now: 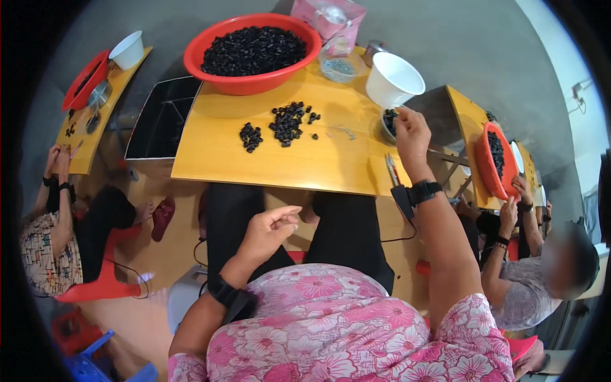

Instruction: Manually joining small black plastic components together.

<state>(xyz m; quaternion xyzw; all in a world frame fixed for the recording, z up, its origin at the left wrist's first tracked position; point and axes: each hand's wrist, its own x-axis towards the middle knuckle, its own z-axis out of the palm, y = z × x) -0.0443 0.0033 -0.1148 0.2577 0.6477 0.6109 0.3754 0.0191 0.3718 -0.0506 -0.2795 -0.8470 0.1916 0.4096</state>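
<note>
My right hand (414,137) is at the right edge of the yellow table, its fingers bent together over a small clear bowl (384,132) of black pieces. Whatever it may be pinching is too small to make out. Below it, a pair of pliers or snips (391,168) points up past the table's front edge. Above my lap, my left hand (270,232) has thumb and fingertips pressed together; I cannot see what is between them. Two heaps of small black ring-like parts, a larger one (287,125) and a smaller one (251,137), lie mid-table. Tiny pale pins (347,132) are scattered to their right.
A red basin (251,85) full of black parts stands at the back left. Behind right are a white bucket (387,86), a clear tub (339,71) of silvery bits, a metal tin (375,48) and a pink bag (326,24). People sit at tables on both sides.
</note>
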